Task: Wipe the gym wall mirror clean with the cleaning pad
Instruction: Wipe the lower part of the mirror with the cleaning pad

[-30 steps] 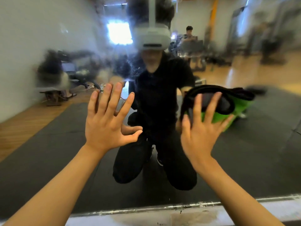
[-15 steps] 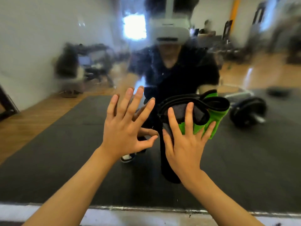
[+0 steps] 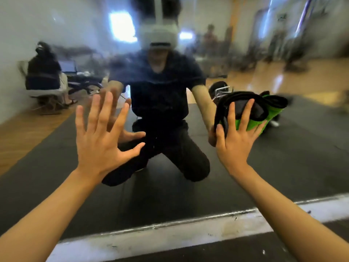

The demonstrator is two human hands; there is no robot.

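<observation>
Since half a second ago the cleaning pad (image 3: 251,112) has slid rightward across the glass, and the two hands, which were nearly touching, now stand well apart. The pad is a folded cloth — black on the upper, bunched part, bright green along its lower right edge — and it sits against the wall mirror (image 3: 302,148), right of centre and a little above the middle of the view. The right hand (image 3: 236,140) presses it there with spread, straight fingers: the palm lies below the pad and the fingertips reach up over the black fabric, not curled round it. The pad's right end trails off past the hand and is blurred.

The left hand (image 3: 100,146) is released, fingers straight and fanned, thumb out to the right, palm toward the glass; its reflection meets it closely, but whether it actually touches the surface I cannot tell. Both forearms are bare and come up from the lower corners.

The mirror fills most of the view and its surface looks streaked and hazy, most of all in the upper middle. It reflects a kneeling person in dark clothes on a black floor mat (image 3: 56,176), a wooden floor (image 3: 24,133) at the left, and blurred gym equipment further back. Along the mirror's bottom edge runs a metal strip (image 3: 179,223), and below that a scuffed white ledge (image 3: 170,241).
</observation>
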